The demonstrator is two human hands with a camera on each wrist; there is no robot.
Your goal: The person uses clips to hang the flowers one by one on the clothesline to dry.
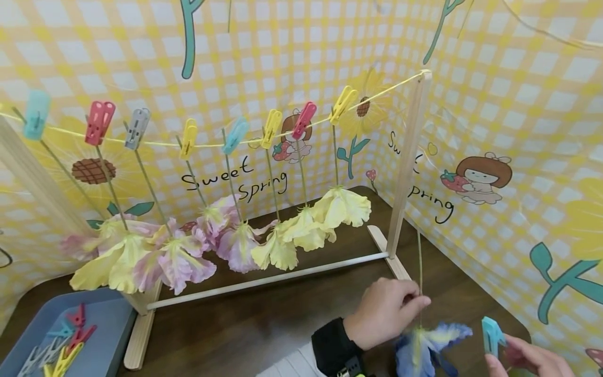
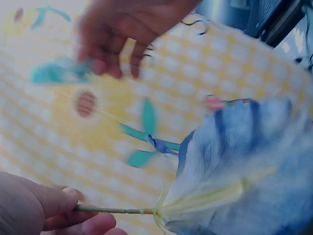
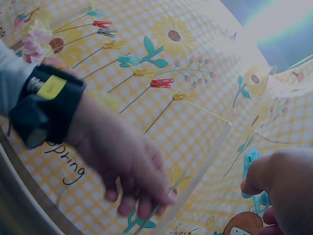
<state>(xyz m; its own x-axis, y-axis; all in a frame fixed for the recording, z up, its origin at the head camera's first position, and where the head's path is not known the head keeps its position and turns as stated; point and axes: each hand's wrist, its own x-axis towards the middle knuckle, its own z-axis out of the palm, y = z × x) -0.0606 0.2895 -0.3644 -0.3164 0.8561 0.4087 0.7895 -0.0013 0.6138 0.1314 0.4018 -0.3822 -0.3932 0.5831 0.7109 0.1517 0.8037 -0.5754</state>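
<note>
My left hand [image 1: 383, 313] pinches the green stem [image 1: 420, 262] of a blue artificial flower [image 1: 426, 348], which hangs head down in front of the rack's right post. In the left wrist view its blue petals [image 2: 244, 161] spread beyond the fingers. To the right, my right hand [image 1: 532, 358] grips a light-blue clothespin [image 1: 492, 337] between thumb and fingers, apart from the flower. Several pink and yellow flowers [image 1: 278, 243] hang upside down by their stems from a yellow string [image 1: 160, 142], each held by a coloured clothespin such as the red one [image 1: 303, 120].
The wooden rack's right post [image 1: 409, 167] and white lower bar [image 1: 268, 280] stand on a dark table [image 1: 245, 324]. A blue tray [image 1: 110, 314] at lower left holds several loose clothespins [image 1: 70, 340]. Yellow checked cloth [image 1: 301, 31] encloses the back and right.
</note>
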